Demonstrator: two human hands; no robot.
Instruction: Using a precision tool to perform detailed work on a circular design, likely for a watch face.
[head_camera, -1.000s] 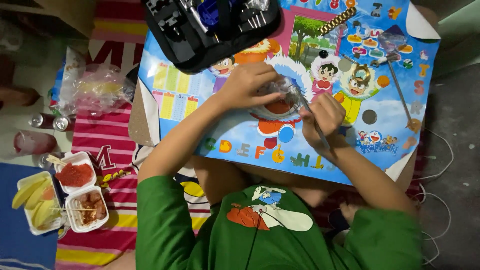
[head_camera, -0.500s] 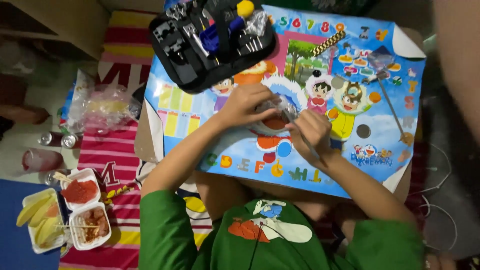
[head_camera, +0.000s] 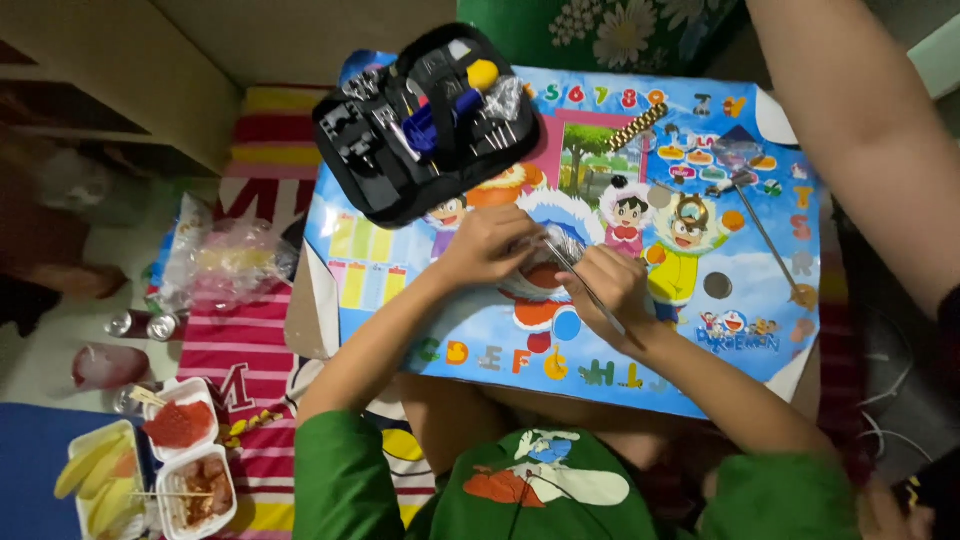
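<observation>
the black tool case (head_camera: 425, 125) has slid nearer; right hand (head_camera: 610, 285) grips a thin tool (head_camera: 580, 280).

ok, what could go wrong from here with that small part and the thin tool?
1. The left hand pinches a small shiny part above the table; it may slip off and roll away.
2. The right hand holds a thin metal tool pointed toward the left fingers; a slip could jab them.
3. The open black tool case overhangs the table's far edge; a nudge could tip it.
</observation>
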